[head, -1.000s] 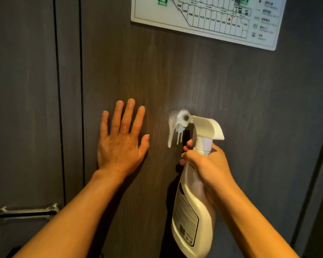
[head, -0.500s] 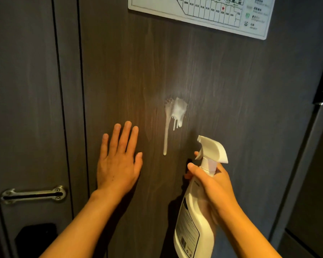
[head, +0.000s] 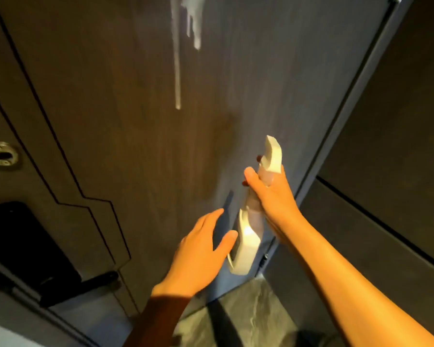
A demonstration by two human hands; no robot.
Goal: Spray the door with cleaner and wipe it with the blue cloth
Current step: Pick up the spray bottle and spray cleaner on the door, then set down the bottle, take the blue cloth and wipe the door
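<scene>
The dark wood-grain door [head: 125, 101] fills most of the view. White cleaner foam [head: 178, 58] runs down it in streaks from the top edge. My right hand [head: 271, 196] is shut around the neck of the white spray bottle [head: 248, 234], which hangs low near the door's right edge with its trigger head up. My left hand [head: 201, 254] is off the door, fingers spread, just left of the bottle's body and empty. No blue cloth is in view.
A metal latch plate [head: 0, 155] and a black lock with lever handle [head: 23, 246] sit at the left. The door frame [head: 348, 101] and a dark wall panel [head: 398, 171] are on the right. Grey marbled floor [head: 248, 314] shows below.
The view has tipped downward. My left hand has left the door and dropped toward the bottle. My right hand has lowered the bottle. The foam streak has run further down.
</scene>
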